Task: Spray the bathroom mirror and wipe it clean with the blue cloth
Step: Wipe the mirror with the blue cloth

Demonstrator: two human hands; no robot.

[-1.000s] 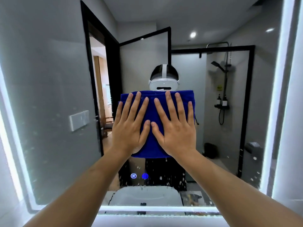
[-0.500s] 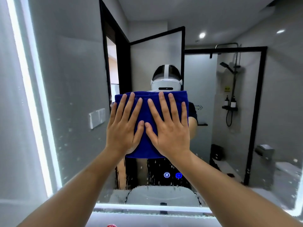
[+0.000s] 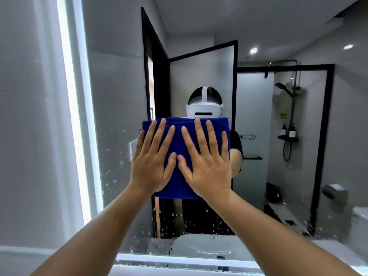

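A folded blue cloth (image 3: 177, 136) lies flat against the bathroom mirror (image 3: 119, 96) near its left side. My left hand (image 3: 152, 158) presses on the cloth's left half with straight, spread fingers. My right hand (image 3: 207, 162) presses on the right half the same way, thumbs nearly touching. Droplets of spray speckle the glass left of the cloth and below it. No spray bottle is in sight.
A lit strip (image 3: 73, 116) runs down the mirror's left edge and another along its bottom edge (image 3: 179, 259). A grey wall (image 3: 25, 136) stands left of the mirror. The glass reflects a person in a white headset, a doorway and a shower stall.
Both hands have slid the cloth leftward across the glass; the mirror's lit left edge now sits much closer to the cloth, and the right edge has left the view.
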